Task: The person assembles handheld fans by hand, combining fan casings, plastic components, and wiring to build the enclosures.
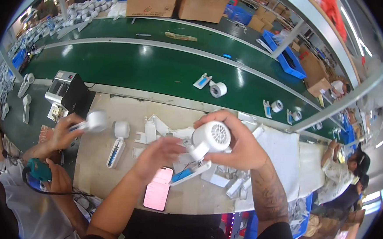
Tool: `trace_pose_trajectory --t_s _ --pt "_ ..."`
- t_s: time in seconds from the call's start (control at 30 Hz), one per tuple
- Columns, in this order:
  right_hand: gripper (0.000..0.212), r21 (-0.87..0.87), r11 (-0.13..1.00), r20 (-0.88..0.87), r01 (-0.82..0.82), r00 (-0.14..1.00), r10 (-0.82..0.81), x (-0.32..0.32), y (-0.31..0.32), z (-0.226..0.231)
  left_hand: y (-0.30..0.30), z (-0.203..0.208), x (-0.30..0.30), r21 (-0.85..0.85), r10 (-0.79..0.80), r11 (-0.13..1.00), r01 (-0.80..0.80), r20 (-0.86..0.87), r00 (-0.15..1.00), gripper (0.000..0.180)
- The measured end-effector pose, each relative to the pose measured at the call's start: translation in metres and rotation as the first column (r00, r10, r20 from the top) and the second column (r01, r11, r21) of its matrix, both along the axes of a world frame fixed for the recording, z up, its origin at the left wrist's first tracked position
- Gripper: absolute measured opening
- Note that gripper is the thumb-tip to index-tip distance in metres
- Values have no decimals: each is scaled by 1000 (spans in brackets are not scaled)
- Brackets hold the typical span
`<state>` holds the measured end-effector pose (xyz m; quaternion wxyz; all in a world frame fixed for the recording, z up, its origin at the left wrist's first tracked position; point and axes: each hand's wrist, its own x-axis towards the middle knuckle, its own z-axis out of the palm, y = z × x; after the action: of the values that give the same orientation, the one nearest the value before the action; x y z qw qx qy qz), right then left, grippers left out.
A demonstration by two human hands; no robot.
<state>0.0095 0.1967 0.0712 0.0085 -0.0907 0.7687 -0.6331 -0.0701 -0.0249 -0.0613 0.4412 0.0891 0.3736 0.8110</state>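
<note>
My right hand (240,144) grips the round head of a white handheld fan (214,136), with its slotted grille turned up. Below the head hangs the fan's opened handle (190,173), a blue battery and thin wires showing inside. Close to the fan's left side is my left hand (156,157), its fingers smeared by motion; whether they touch the fan is unclear. Left of that hand another white fan (120,130) lies on the table, its handle also open over a blue cell. A phone (158,189) with a pink screen lies beneath the hands.
White plastic shells (153,128) are scattered across the paper-covered table. Beyond it runs a green conveyor belt (137,68) carrying more fans. At left, a co-worker's hands hold a white fan (95,121) and a teal power tool (39,170). A black-and-silver machine (66,92) stands nearby.
</note>
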Motion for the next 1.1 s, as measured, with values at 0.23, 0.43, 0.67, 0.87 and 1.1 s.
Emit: trace_pose_trajectory --t_s 0.23,0.43,0.67,0.87,1.1 --pt "62 29 999 25 46 999 -47 63 0 2 19 10 51 340 -715 666 664 38 698 62" --pt "57 -247 968 137 -37 988 73 78 10 -7 3 55 69 -56 -458 889 454 -128 880 38" --pt "57 -314 946 83 82 995 -58 72 -19 -6 -11 69 68 -134 -317 944 301 -122 940 32" --pt "51 -315 943 48 107 994 -97 66 -27 -5 -16 70 73 -89 -252 966 244 -97 963 30" --pt "54 -337 935 28 108 994 -104 67 -31 -4 -15 71 78 -96 -167 983 154 -141 976 25"
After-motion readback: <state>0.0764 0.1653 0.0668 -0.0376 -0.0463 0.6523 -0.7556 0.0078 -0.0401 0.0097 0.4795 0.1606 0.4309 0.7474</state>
